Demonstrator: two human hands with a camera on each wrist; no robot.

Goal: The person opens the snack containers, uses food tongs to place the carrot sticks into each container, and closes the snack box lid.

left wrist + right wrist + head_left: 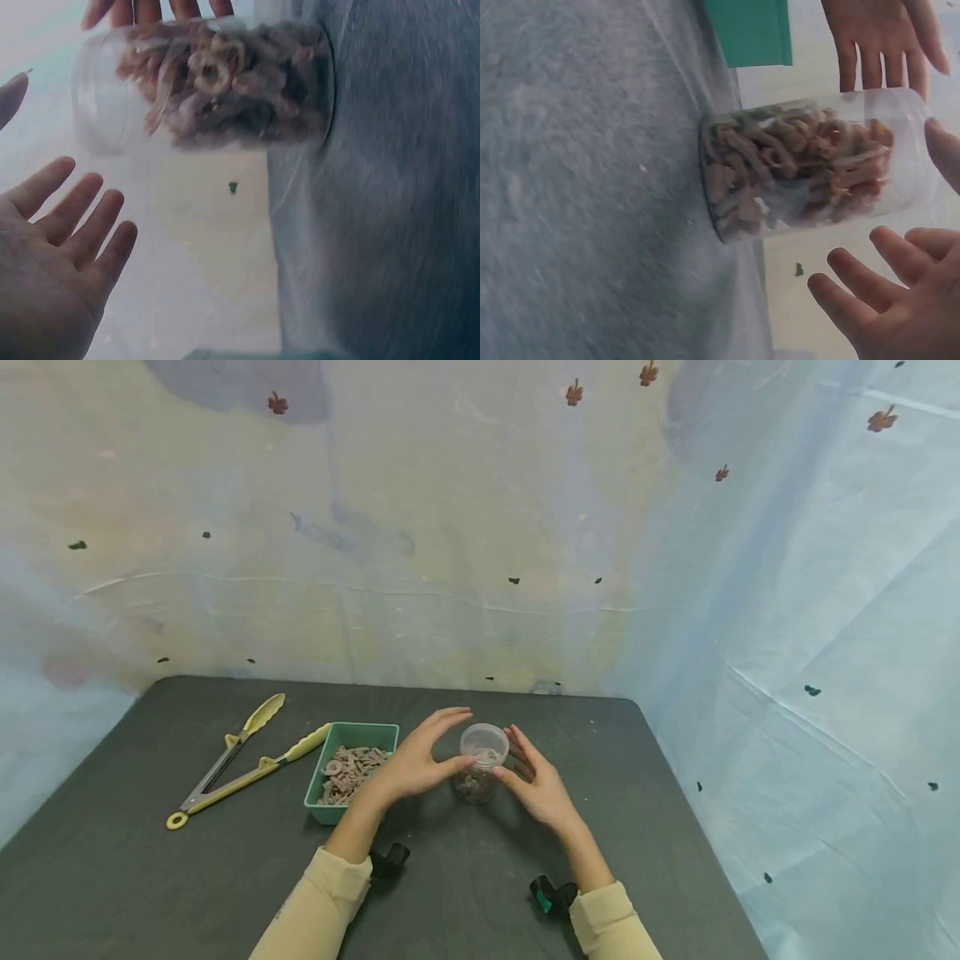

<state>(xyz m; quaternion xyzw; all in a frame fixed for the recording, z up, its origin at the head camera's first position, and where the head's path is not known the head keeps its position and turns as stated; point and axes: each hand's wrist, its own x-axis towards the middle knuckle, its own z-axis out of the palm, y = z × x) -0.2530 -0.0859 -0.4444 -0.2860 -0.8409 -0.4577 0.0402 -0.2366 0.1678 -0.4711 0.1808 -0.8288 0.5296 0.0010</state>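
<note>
A clear plastic jar (476, 785) stands upright on the table, partly filled with small brownish, curled and ring-shaped pieces (780, 154). Its round translucent lid (483, 740) sits on top. My left hand (420, 760) is at the jar's left side, fingers stretched out and spread, thumb tip by the lid's edge. On the other side is my right hand (542, 787), its thumb at the lid's rim and its extended fingers partly hidden behind the lid. In the left wrist view, a gap shows between the left fingers (79, 217) and the jar.
Left of the jar, a green rectangular tray (322, 814) holds many similar brownish pieces. Yellow-tipped metal tongs (225, 768) lie spread on the dark table (480, 893), one tip against the tray. A pale patterned sheet (420, 527) hangs behind the table and along its right side.
</note>
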